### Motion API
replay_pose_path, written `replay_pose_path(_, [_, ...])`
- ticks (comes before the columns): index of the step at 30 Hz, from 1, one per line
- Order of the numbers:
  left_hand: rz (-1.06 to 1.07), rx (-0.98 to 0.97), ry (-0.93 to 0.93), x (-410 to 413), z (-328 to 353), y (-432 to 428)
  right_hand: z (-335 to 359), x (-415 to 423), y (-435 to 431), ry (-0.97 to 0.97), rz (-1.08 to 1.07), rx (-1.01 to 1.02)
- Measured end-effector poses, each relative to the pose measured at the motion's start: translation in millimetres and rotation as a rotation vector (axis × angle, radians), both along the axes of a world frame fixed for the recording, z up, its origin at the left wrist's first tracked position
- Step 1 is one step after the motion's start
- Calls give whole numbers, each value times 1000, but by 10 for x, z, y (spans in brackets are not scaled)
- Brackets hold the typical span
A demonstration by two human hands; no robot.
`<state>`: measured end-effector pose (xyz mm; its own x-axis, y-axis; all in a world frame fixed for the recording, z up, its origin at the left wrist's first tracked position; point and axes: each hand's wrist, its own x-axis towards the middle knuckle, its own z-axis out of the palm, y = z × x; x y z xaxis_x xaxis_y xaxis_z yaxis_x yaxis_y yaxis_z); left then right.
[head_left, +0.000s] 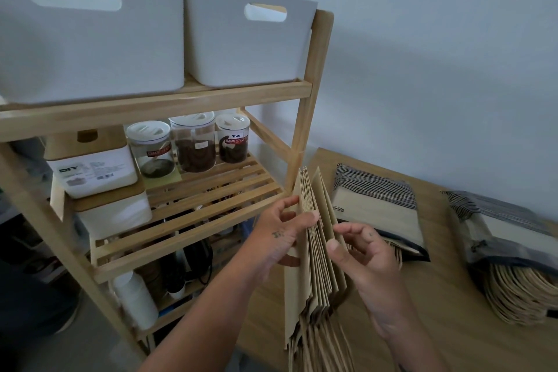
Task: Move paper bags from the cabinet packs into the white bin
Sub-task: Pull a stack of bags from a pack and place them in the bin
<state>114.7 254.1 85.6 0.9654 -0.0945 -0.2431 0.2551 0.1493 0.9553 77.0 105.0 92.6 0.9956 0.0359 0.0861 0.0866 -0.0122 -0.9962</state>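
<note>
My left hand (287, 231) grips the stack of paper bags (314, 275) from its left side, fingers curled round the outer bag and thumb on the upper edges. My right hand (365, 254) pinches the rightmost bags and fans them apart. The stack stands on edge between both hands, over the wooden cabinet top (437, 296), with its handles hanging down and well below the bins. I judge the task partway at best, since this bundle is out of its wrapper but not yet delivered. Two packs lie on the cabinet top: the nearer pack (377, 205) just right of my hands and the farther pack (507, 229) at the right edge, both with twisted handles spilling out. The left white bin (90, 48) and right white bin (247, 51) sit side by side on the shelf unit (181, 103). I cannot see into either, so I can't tell what is already inside. By count: one stack, perhaps ten bags though the edges blur; two packs; two bins.
</note>
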Motion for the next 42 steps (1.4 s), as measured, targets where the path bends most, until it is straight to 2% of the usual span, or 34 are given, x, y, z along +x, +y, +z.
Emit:
replay_pose_path(16, [-8,-6,-6,-47,30,29,10,-8,-43,38,-6,82])
replay_pose_path(21, [-19,-11,-2,-55,36,20,-8,-2,-54,52,31,46])
replay_pose_path(25, [-27,-13,2,-67,52,31,22,2,-28,16,36,-62])
replay_pose_path(42, [-4,0,23,-85,61,60,18,-16,24,-32,-22,-127])
